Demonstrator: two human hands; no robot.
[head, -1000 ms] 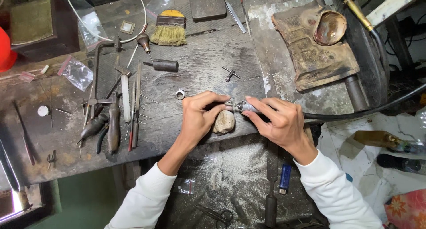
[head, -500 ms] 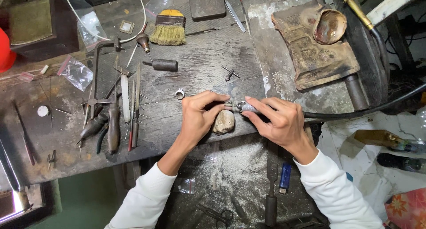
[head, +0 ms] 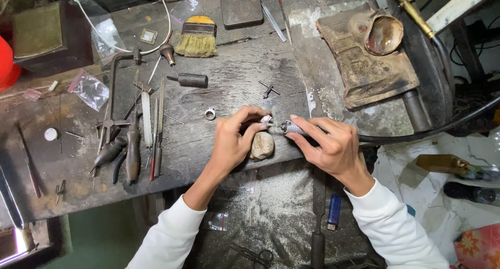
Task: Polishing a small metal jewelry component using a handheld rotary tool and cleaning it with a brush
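Note:
My left hand [head: 235,139] pinches a small silvery piece [head: 266,119] at the front edge of a worn wooden workbench [head: 219,66]. My right hand [head: 328,143] grips a metal rotary handpiece [head: 289,127] whose tip meets that piece; its black flexible shaft [head: 432,128] runs off to the right. A rounded wooden bench peg [head: 262,145] juts out just below both hands. A small silver ring [head: 210,113] lies on the bench left of my left hand.
Files, pliers and gravers [head: 133,139] lie in a row at left. A brush [head: 197,37], a dark block [head: 242,10], a worn pad with a dish [head: 383,34] and plastic bags [head: 89,89] sit further back. A blue lighter [head: 335,219] lies on the tray below.

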